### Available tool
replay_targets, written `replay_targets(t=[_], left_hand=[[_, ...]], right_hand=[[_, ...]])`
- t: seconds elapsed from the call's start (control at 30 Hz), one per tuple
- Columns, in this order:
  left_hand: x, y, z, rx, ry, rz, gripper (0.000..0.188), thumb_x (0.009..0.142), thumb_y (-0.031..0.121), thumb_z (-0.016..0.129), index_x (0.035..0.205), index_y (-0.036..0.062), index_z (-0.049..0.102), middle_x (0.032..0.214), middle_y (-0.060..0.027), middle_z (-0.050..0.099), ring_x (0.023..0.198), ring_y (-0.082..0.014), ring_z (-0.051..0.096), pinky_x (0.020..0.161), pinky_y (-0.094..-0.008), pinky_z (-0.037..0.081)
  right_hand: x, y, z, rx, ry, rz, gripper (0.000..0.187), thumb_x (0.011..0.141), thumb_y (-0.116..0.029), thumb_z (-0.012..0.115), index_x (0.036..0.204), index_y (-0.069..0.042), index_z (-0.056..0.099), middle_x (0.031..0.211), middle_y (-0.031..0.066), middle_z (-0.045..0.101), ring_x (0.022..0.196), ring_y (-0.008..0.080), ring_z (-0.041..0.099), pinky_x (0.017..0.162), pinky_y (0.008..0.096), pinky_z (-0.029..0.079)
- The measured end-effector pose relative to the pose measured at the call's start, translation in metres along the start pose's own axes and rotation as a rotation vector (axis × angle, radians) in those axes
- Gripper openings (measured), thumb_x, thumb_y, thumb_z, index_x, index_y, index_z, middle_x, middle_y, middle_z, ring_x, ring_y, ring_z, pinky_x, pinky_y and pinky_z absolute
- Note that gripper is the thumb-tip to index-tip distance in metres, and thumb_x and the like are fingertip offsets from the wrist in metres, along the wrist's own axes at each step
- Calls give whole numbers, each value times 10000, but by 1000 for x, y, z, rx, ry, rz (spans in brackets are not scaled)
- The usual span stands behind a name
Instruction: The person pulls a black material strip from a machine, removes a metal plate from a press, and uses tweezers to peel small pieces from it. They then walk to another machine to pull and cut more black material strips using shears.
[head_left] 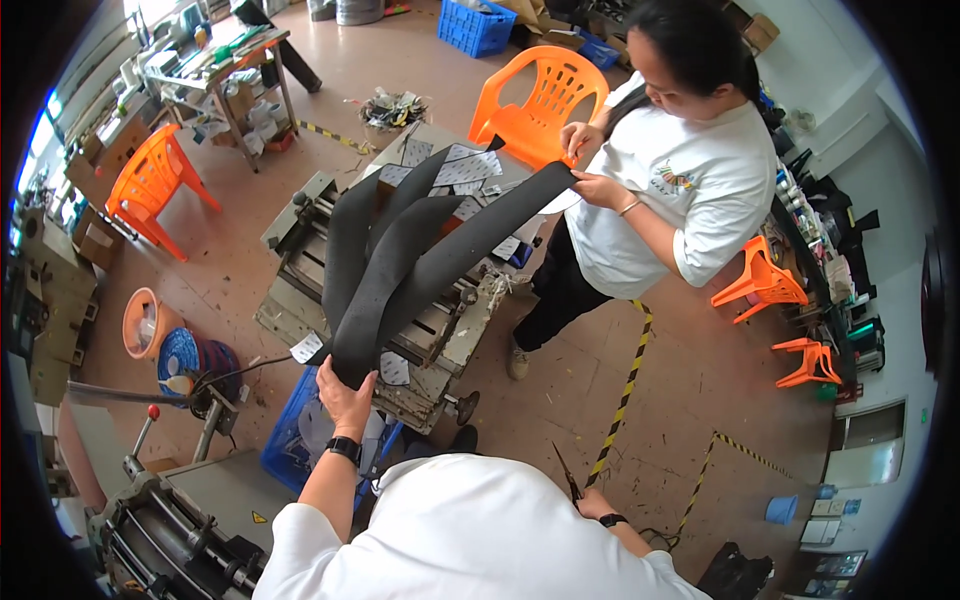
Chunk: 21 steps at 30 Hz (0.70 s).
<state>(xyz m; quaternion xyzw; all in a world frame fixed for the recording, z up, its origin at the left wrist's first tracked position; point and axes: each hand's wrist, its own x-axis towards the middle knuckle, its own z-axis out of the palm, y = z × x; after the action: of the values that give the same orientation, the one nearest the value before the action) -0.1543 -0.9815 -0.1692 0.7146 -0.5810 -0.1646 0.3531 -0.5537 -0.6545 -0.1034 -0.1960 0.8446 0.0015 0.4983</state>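
A long black strip of sheet material, perhaps foam or rubber (450,268), stretches across a grey metal machine table (445,370). It lies with several other looped black lengths (352,235). My left hand (345,402) is closed on the near, folded end, thumb on one side and fingers on the other. Down at my right side, away from the table, my right hand (594,503) is closed round the handles of dark scissors (565,468), their blades pointing up and forward. Facing me, a co-worker in a white shirt (675,175) holds the strip's far end with both hands.
White printed sheets (468,168) lie on the far part of the table. An orange chair (540,95) stands behind it, another (158,190) at left. A blue crate (290,440) sits by my left arm, near a machine with metal rods (165,535). Yellow-black tape (625,390) marks the floor.
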Motion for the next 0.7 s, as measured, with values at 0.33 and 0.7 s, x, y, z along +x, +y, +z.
replay_targets(t=[0.33,0.7], left_hand=[[-6,10,2,-16,-30,22,890,653,234,857,1372,14,380,1335,-214,450,1241,-400,451,1047,-441,389],[-10,6,3,-19,-32,23,873,678,241,838,1377,7,372,1356,-230,432,1267,-407,430,1067,-441,369]], right_hand=[[10,9,10,81,-6,84,260,724,-48,703,926,89,614,826,182,683,699,282,713,589,370,601],[11,11,13,47,4,47,271,736,-43,703,942,102,605,795,181,682,643,280,705,571,364,592]])
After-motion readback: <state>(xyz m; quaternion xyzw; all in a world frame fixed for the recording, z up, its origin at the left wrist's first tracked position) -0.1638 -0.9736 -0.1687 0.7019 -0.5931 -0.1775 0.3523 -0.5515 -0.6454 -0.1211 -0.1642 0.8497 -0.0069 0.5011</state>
